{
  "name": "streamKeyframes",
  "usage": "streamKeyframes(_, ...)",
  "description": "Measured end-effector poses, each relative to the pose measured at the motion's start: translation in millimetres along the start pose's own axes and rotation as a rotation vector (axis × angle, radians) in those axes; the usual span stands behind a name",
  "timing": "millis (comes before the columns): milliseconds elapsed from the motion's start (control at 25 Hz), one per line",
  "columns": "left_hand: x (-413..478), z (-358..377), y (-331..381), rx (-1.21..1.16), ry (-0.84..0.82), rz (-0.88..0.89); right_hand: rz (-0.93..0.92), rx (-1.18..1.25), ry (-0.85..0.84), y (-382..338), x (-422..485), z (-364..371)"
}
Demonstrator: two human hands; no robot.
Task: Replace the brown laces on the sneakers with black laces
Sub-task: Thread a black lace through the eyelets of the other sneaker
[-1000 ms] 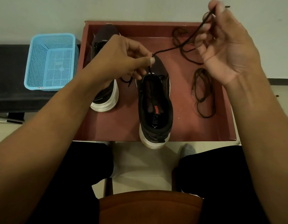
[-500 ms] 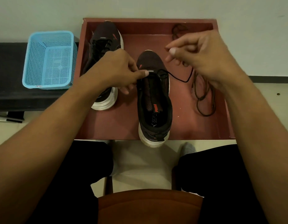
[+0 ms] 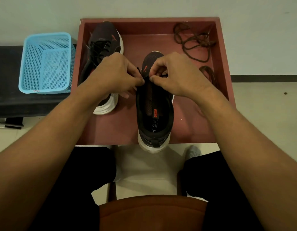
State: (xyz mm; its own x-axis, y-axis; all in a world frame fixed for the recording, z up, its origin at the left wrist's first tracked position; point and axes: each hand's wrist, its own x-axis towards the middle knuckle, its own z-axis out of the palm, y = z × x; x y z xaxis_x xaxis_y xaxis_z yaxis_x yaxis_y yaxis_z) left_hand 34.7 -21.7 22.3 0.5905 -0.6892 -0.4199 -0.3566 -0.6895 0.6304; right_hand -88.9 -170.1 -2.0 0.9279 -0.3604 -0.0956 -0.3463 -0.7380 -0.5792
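The left hand (image 3: 114, 75) and right hand (image 3: 176, 77) both pinch the black lace (image 3: 139, 71) above the near sneaker (image 3: 154, 114) in the tray (image 3: 224, 64) (brown laces (image 3: 192, 42) lie loose behind). I'd feed the tip straight and pull the ends even.

A reddish-brown tray (image 3: 101, 130) carries a black-laced sneaker (image 3: 104, 40) by its far left corner and a second sneaker (image 3: 154, 117) mid-tray, its heel overhanging the near edge. Tangled brown laces (image 3: 192, 42) fill the far right corner, with another brown lace (image 3: 209, 72) by the right edge. Beside the tray's left edge, a black bench (image 3: 7, 80) bears a blue basket (image 3: 46, 64).
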Motion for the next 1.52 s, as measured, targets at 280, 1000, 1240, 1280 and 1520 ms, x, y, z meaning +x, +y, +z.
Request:
streamKeyframes(280, 7.6, 0.8, -4.0, -0.095, -0.004, -0.019, 0.055, 0.062, 0.125, -0.9, -2.9, 16.6)
streamKeyframes(1000, 9.3, 1.5, -6.1, -0.082, -0.009, 0.006, 0.090, -0.293, 0.188, -18.7, -5.5, 26.6)
streamKeyframes(1240, 10.0, 0.8, -7.4, -0.073, -0.008, 0.022, 0.057, -0.330, 0.159, -17.6, -3.9, 24.3)
streamKeyframes(1280, 9.7, 0.7, -6.9, -0.072, -0.013, 0.026, 0.061, -0.325, 0.161, -17.6, -3.9, 24.3)
streamKeyframes(1520, 6.5, 2.0, -3.8, -0.071, -0.010, 0.044, 0.106, -0.140, 0.169, -14.9, -4.2, 23.2)
